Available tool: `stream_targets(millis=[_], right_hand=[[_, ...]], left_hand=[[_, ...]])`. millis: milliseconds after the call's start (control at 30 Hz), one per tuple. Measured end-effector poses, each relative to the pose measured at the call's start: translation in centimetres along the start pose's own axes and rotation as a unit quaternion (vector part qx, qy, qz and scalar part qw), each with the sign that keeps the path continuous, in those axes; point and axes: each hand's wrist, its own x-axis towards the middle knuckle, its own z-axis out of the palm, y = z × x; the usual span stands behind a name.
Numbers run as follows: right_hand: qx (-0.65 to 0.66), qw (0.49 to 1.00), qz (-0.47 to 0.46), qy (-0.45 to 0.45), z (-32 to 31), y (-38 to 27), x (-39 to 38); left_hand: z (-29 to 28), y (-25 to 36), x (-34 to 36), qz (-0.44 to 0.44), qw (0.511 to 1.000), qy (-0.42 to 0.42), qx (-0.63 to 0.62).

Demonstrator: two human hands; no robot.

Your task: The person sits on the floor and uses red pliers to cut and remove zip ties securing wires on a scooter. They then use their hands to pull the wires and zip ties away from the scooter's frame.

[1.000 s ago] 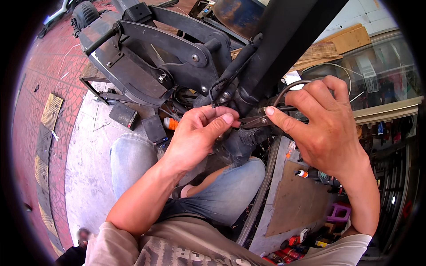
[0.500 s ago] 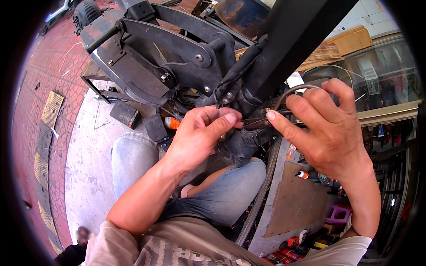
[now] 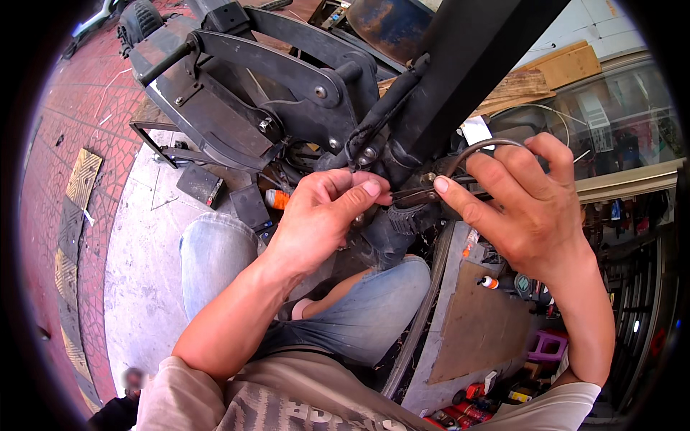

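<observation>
My right hand (image 3: 528,215) grips a pair of scissors (image 3: 471,149) by the large looped handles, its index finger stretched along them. The dark blades reach left to the fingertips of my left hand (image 3: 313,212). Thumb and fingers of that hand are pinched together; what lies between them is too small and hidden to name. Both hands work just in front of the black folding frame (image 3: 287,100) of a scooter-like machine, beside its thick slanted column (image 3: 478,86). A black wrapped cable (image 3: 381,118) runs down toward my left fingertips.
Beyond my right hand stands a glass display case (image 3: 618,122), with wooden boards (image 3: 568,65) behind it. Left of my knees are a black box (image 3: 201,184) and an orange-and-white bottle (image 3: 277,199). A purple stool (image 3: 548,346) and tools sit at lower right.
The scissors and my right hand have shifted very slightly, the blades staying near my left fingertips. My left hand has hardly moved, still pinching.
</observation>
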Motion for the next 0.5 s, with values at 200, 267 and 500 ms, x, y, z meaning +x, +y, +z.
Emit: stream_targets(millis=[200,267,500], right_hand=[[0.011,1.000,-0.004,0.007,0.9,1.3,-1.0],[0.015,1.000,-0.005,0.003,1.1,1.6,-1.2],[-0.004,1.000,-0.012,0.026,1.4,1.3,-1.5]], left_hand=[[0.1,0.1,-0.1,0.002,1.000,0.000,-0.002],[0.1,0.1,-0.1,0.000,1.000,0.001,0.001],[0.0,-0.1,0.0,0.005,1.000,-0.004,-0.001]])
